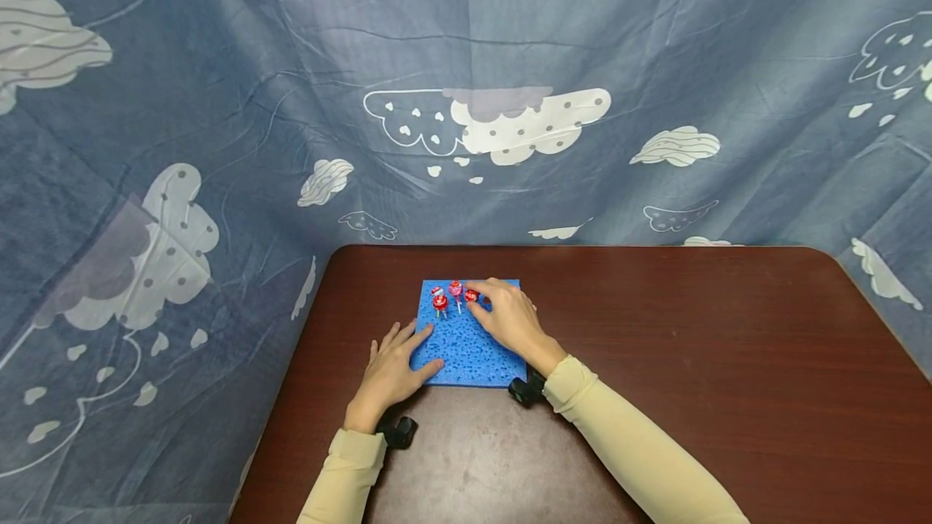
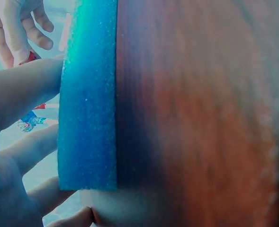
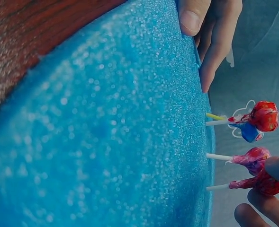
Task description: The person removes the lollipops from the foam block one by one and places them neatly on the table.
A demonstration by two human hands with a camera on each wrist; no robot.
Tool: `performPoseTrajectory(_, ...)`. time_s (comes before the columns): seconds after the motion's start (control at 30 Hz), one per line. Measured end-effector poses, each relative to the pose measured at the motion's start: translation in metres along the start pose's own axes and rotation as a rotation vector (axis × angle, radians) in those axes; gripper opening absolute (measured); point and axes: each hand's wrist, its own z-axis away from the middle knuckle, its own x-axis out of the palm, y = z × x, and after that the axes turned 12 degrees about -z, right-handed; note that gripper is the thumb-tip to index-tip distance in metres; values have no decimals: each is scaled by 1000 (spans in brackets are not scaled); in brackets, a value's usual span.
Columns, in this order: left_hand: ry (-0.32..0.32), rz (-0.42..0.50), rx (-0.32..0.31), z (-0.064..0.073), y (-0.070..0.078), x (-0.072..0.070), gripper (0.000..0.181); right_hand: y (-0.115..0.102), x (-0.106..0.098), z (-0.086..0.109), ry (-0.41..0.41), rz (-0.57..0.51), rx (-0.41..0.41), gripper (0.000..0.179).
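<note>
A blue foam block (image 1: 466,354) lies flat on the table, with several wrapped lollipops standing upright near its far edge. My right hand (image 1: 510,318) pinches the head of a red lollipop (image 3: 269,185) between thumb and finger; its white stick reaches the foam. Right beside it stands a pink lollipop (image 3: 252,160). Farther left are a red lollipop (image 3: 265,116) and a blue-wrapped lollipop (image 3: 249,132), close together. With fingers spread, my left hand (image 1: 393,370) rests on the left edge of the block. Part of that hand shows at the side of the left wrist view.
The dark brown table (image 1: 692,362) extends far to the right of the block. A blue cloud-patterned cloth (image 1: 466,200) hangs behind and to the sides. Black wrist cameras (image 1: 399,433) sit under both wrists.
</note>
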Motion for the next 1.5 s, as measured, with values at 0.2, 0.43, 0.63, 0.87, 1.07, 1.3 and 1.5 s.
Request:
performPoseTrajectory(0.2,0,-5,-2,-1,0,-1,70,-1,-1,-2,19,-10,-8,37)
performPoseTrajectory(0.43,-9,-3,-6,-1,0,0,70,-1,-8,-3,41,-35,-12,36)
performPoseTrajectory(0.63,-13,1,-8,0,0,0,70,-3,-32,-9,115,-107,6,35)
performPoseTrajectory(0.87,-5,8,3,0,-1,0,69,9,-71,-13,190,-70,45,32)
performPoseTrajectory(1.07,-7,8,6,-1,-1,0,68,43,-88,0,123,42,174,29)
performPoseTrajectory(1.3,-16,4,0,-1,-1,0,69,75,-90,17,-41,101,264,27)
performPoseTrajectory(1.5,-12,11,-3,-1,1,-1,68,85,-88,21,-110,94,291,26)
